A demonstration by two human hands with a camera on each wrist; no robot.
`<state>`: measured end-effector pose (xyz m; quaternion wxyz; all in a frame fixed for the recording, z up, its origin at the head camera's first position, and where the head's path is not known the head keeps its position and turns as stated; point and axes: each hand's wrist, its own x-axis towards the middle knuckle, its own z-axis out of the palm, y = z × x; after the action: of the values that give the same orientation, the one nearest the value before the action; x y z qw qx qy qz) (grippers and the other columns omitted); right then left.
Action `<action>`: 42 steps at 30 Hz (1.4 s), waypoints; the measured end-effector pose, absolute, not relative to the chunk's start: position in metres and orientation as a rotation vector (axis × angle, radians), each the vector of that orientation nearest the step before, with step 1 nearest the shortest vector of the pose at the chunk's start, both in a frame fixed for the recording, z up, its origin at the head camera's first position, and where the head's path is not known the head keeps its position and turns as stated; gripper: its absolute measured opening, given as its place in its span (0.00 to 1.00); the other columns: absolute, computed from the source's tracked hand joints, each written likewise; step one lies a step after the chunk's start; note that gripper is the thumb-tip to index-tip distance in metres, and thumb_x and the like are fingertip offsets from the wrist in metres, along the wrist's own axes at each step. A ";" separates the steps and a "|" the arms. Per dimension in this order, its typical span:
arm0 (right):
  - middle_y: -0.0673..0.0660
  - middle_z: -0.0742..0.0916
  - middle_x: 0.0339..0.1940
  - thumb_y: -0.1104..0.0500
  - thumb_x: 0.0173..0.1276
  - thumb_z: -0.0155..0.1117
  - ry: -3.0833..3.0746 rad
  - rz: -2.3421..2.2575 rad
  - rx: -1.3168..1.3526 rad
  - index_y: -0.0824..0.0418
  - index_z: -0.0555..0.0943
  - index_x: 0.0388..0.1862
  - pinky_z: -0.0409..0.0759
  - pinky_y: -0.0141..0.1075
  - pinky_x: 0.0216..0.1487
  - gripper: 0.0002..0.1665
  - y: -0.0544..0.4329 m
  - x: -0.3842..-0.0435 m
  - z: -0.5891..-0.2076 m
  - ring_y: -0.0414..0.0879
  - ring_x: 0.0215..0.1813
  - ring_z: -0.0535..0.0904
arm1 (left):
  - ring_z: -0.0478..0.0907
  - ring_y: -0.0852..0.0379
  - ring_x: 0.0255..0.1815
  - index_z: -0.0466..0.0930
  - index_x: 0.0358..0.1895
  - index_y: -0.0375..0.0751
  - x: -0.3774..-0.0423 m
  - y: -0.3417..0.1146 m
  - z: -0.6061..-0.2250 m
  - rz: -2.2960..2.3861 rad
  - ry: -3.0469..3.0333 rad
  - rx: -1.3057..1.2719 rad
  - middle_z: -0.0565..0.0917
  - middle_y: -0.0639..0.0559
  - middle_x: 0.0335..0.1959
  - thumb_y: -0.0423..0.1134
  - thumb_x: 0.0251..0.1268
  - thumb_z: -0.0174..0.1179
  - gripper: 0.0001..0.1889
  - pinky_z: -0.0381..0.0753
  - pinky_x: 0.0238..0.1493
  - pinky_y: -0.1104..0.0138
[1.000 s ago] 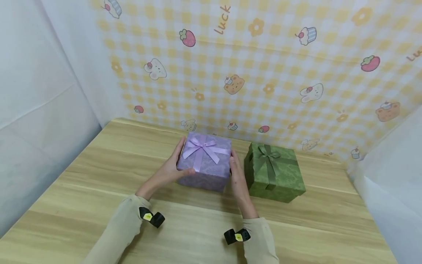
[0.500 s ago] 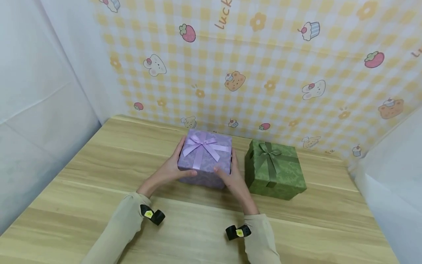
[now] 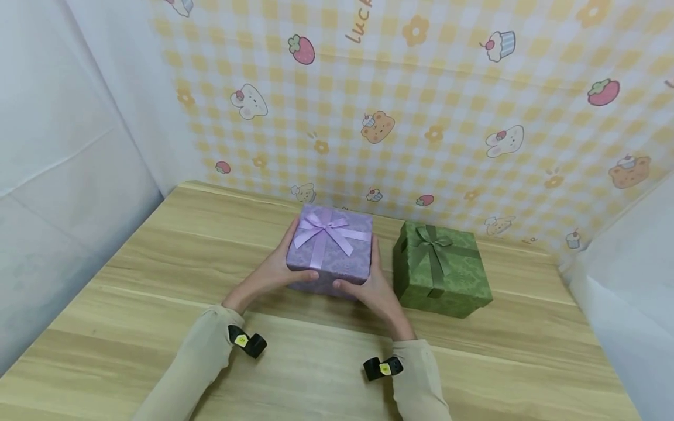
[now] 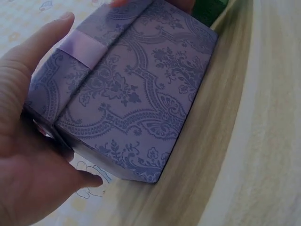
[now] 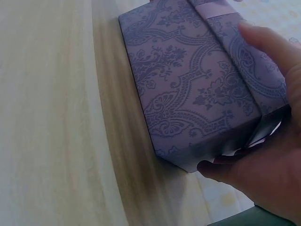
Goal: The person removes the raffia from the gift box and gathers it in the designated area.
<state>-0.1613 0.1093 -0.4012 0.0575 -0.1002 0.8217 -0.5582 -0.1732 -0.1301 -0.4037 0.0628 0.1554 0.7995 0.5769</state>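
Note:
A purple patterned gift box (image 3: 337, 260), with a lilac ribbon bow on its lid, is held between both hands near the back of the table. My left hand (image 3: 276, 266) grips its left side, thumb along the front of the lid. On the opposite side my right hand (image 3: 376, 286) holds it the same way, its thumb pointing inward. Both wrist views show the box's front wall (image 4: 136, 94) and fingers along its sides; the fingertips behind are partly hidden. A green gift box (image 3: 447, 269) with a dark green bow stands just right of the right hand.
The wood-grain table (image 3: 316, 362) extends in front and to both sides. A yellow checked cloth (image 3: 337, 88) with cartoon prints hangs right behind the boxes. White sheets (image 3: 79, 146) close off the left and right.
My right thumb has come from the box's right side onto its front, near the lid edge. The left hand keeps its grip. The head view has tilted slightly.

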 end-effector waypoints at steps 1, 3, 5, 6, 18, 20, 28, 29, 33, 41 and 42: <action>0.57 0.51 0.75 0.47 0.46 0.77 2.495 -1.684 -0.298 0.40 0.29 0.74 0.51 0.52 0.67 0.74 0.110 -0.161 -0.402 0.53 0.72 0.50 | 0.44 0.41 0.72 0.27 0.73 0.66 -0.173 -0.130 -0.405 1.740 2.414 0.472 0.39 0.46 0.75 0.47 0.44 0.73 0.63 0.46 0.65 0.44; 0.57 0.51 0.75 0.48 0.46 0.77 2.499 -1.682 -0.299 0.39 0.29 0.74 0.51 0.52 0.67 0.74 0.110 -0.161 -0.403 0.53 0.72 0.50 | 0.43 0.40 0.71 0.26 0.73 0.62 -0.173 -0.132 -0.406 1.728 2.420 0.474 0.38 0.44 0.75 0.47 0.45 0.73 0.64 0.46 0.65 0.44; 0.57 0.51 0.75 0.48 0.47 0.77 2.504 -1.685 -0.308 0.39 0.29 0.74 0.51 0.52 0.67 0.74 0.110 -0.161 -0.404 0.52 0.72 0.49 | 0.43 0.40 0.71 0.26 0.73 0.60 -0.174 -0.132 -0.408 1.724 2.424 0.473 0.38 0.43 0.75 0.47 0.45 0.73 0.64 0.45 0.65 0.45; 0.56 0.51 0.75 0.48 0.47 0.77 2.504 -1.691 -0.312 0.39 0.29 0.74 0.51 0.52 0.67 0.74 0.109 -0.161 -0.405 0.51 0.72 0.49 | 0.43 0.39 0.71 0.25 0.73 0.59 -0.174 -0.133 -0.408 1.722 2.427 0.474 0.38 0.43 0.74 0.47 0.45 0.73 0.64 0.45 0.65 0.45; 0.54 0.53 0.75 0.49 0.47 0.78 2.499 -1.760 -0.326 0.41 0.31 0.74 0.50 0.51 0.67 0.73 0.105 -0.162 -0.405 0.50 0.72 0.49 | 0.46 0.40 0.71 0.25 0.73 0.62 -0.175 -0.132 -0.408 1.750 2.413 0.434 0.39 0.42 0.74 0.48 0.44 0.73 0.64 0.47 0.65 0.45; 0.53 0.56 0.74 0.50 0.46 0.78 2.506 -1.772 -0.333 0.39 0.33 0.74 0.51 0.51 0.67 0.72 0.105 -0.163 -0.405 0.49 0.71 0.52 | 0.45 0.40 0.71 0.25 0.73 0.62 -0.174 -0.131 -0.408 1.746 2.416 0.435 0.39 0.43 0.74 0.49 0.45 0.73 0.64 0.47 0.65 0.45; 0.53 0.56 0.74 0.53 0.47 0.78 2.506 -1.751 -0.308 0.38 0.33 0.74 0.51 0.51 0.67 0.72 0.107 -0.159 -0.403 0.49 0.71 0.53 | 0.45 0.39 0.71 0.25 0.73 0.63 -0.171 -0.128 -0.410 1.770 2.388 0.458 0.38 0.43 0.74 0.46 0.47 0.73 0.63 0.46 0.65 0.44; 0.53 0.56 0.74 0.54 0.47 0.78 2.495 -1.761 -0.303 0.39 0.34 0.74 0.51 0.51 0.67 0.72 0.106 -0.158 -0.401 0.50 0.71 0.52 | 0.45 0.39 0.71 0.25 0.73 0.63 -0.171 -0.128 -0.411 1.780 2.382 0.463 0.38 0.43 0.74 0.45 0.47 0.72 0.63 0.46 0.65 0.44; 0.58 0.56 0.74 0.58 0.49 0.76 2.449 -1.805 -0.298 0.47 0.35 0.76 0.50 0.52 0.67 0.70 0.100 -0.149 -0.385 0.52 0.71 0.52 | 0.45 0.39 0.71 0.27 0.73 0.64 -0.170 -0.130 -0.410 1.797 2.389 0.443 0.39 0.44 0.74 0.46 0.46 0.73 0.62 0.46 0.65 0.44; 0.61 0.58 0.73 0.59 0.50 0.74 2.439 -1.805 -0.322 0.52 0.35 0.76 0.51 0.54 0.66 0.68 0.097 -0.138 -0.370 0.55 0.71 0.54 | 0.44 0.39 0.71 0.28 0.73 0.66 -0.166 -0.131 -0.412 1.770 2.408 0.428 0.39 0.43 0.74 0.47 0.47 0.72 0.61 0.46 0.64 0.43; 0.61 0.58 0.73 0.59 0.50 0.74 2.440 -1.801 -0.315 0.51 0.35 0.76 0.50 0.53 0.66 0.68 0.097 -0.138 -0.369 0.54 0.71 0.53 | 0.44 0.39 0.71 0.28 0.73 0.66 -0.166 -0.130 -0.411 1.773 2.411 0.427 0.39 0.44 0.74 0.47 0.47 0.72 0.61 0.46 0.64 0.42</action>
<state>-0.1377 0.0974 -0.3687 0.0462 -0.1031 0.7993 -0.5902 -0.1665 -0.1298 -0.4112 0.0591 0.1411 0.7962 0.5854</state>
